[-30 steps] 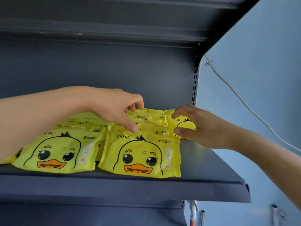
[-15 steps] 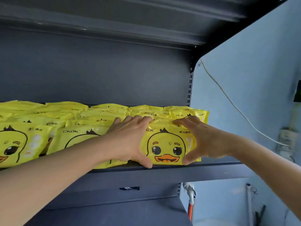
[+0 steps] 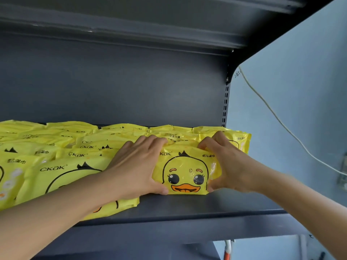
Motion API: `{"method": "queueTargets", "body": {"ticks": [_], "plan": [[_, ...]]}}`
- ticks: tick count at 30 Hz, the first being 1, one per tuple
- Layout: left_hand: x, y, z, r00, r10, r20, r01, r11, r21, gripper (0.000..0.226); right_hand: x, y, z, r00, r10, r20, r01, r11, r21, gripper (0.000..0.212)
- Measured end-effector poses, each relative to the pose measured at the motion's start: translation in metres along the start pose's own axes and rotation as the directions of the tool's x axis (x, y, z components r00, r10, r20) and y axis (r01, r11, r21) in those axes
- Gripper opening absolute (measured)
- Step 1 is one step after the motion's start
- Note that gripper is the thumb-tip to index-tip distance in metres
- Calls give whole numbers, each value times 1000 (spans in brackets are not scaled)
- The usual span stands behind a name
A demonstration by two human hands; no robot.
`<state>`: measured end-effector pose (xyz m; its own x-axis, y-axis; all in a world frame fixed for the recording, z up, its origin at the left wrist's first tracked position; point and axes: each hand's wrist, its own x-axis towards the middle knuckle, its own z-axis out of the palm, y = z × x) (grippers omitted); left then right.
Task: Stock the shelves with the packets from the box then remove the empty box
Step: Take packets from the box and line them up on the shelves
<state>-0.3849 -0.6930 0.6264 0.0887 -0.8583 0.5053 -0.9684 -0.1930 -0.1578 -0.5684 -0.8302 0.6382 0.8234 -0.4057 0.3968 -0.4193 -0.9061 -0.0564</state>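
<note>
Both hands are on one yellow duck-face packet (image 3: 185,173) at the right end of the dark grey shelf (image 3: 216,207). Left hand (image 3: 139,166): fingers laid flat over the packet's upper left corner, thumb tucked under its lower left edge at the shelf surface. Right hand (image 3: 227,166): fingertips hooked over the top right edge, thumb at the lower right corner. Each hand is partly closed, pinching its side of the packet; the duck face shows between them.

Packet stands tilted, bottom edge on the shelf, top leaning back against the row of packets behind it (image 3: 178,136).

Left of the left hand: more packets of the same kind (image 3: 62,173) lie overlapping, running out of view; the nearest one passes under the left forearm and its lower edge comes close to the shelf's front lip.

Right of the right hand: one more packet (image 3: 241,139) stands just beside the shelf's perforated upright (image 3: 225,102), then a pale blue wall (image 3: 300,91) with a white cable (image 3: 272,113) running down it.

Open room: bare shelf strip in front of the held packet and toward the right front corner. Tall clear gap above the packets up to the upper shelf (image 3: 131,32).
</note>
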Motion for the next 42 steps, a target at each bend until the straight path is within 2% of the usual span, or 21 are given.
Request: {"method": "queueTargets", "body": {"ticks": [6,11,14,18,20,24,28,32,38,42], "plan": [[28,-6,13,998,-66,0,65,989,130,97,27,3,13,992,-95,-88,78,982,-173,83],[41,-14,17,993,-113,46,108,989,102,90,46,11,19,986,-141,-88,115,962,-248,85],[41,-18,16,988,-125,94,117,990,81,92,45,16,18,989,-119,-91,99,976,-196,89],[42,-18,15,985,-127,118,116,988,101,99,45,23,8,999,-20,-46,26,991,128,119],[41,-19,14,984,-107,141,96,992,77,99,52,25,2,999,-5,43,0,993,119,120],[36,-25,11,989,-18,147,18,1000,1,93,58,23,-4,982,18,187,-26,999,41,106],[34,-26,9,991,20,134,-13,998,-54,92,53,21,-8,986,54,159,-50,998,-31,106],[34,-23,7,990,0,141,12,997,-83,92,53,17,-7,991,59,120,-52,997,-62,109],[35,-17,0,980,-38,197,42,999,-19,101,44,11,-10,982,37,186,-26,998,-64,117],[43,-20,2,962,-57,268,24,992,126,101,46,8,-3,991,58,123,-52,997,-56,106]]}}
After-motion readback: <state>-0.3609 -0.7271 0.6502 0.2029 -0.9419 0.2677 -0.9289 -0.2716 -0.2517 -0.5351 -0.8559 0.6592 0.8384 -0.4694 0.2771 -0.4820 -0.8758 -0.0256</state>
